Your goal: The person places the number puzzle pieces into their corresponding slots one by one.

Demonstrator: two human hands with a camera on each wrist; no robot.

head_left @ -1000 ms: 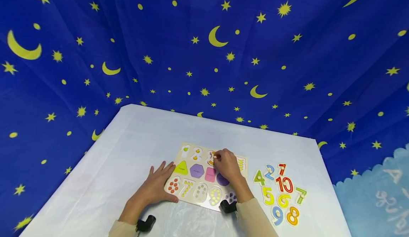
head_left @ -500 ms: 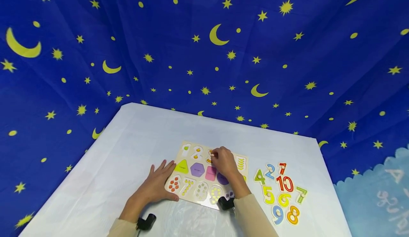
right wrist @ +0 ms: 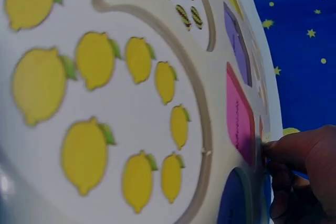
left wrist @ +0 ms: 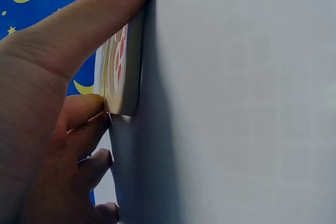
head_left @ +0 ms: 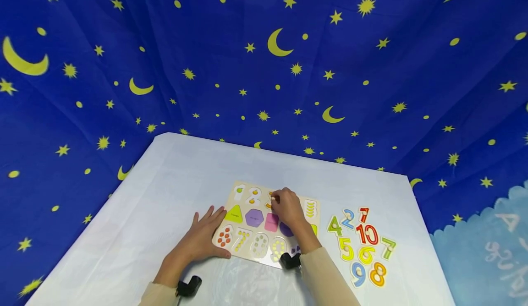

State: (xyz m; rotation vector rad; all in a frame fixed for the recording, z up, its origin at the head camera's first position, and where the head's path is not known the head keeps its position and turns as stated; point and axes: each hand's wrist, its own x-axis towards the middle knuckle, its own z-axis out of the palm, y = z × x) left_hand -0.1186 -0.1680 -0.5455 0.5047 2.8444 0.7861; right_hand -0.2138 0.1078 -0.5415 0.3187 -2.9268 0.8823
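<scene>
A pale number puzzle board (head_left: 246, 207) lies on the table, with picture-filled number recesses and coloured shapes. My left hand (head_left: 202, 237) is spread at its left side, fingertips at the left edge and thumb along the near edge. In the left wrist view, the thumb and fingers lie against the board's corner. My right hand (head_left: 288, 207) pinches the small knob of an orange number 3 piece (head_left: 269, 204) at the third recess of the far row; the hand hides part of the piece. In the right wrist view, the right hand (right wrist: 310, 166) is low at the board's far edge.
Right of the board lie several loose number pieces, among them a green 4 (head_left: 334, 226), a red 10 (head_left: 371, 235) and an orange 8 (head_left: 381, 277). The white table (head_left: 198, 168) meets a blue star-patterned curtain (head_left: 231, 58) behind.
My right hand has shifted slightly left with the number 3 piece between its fingers. The left hand has stayed at the board's edge.
</scene>
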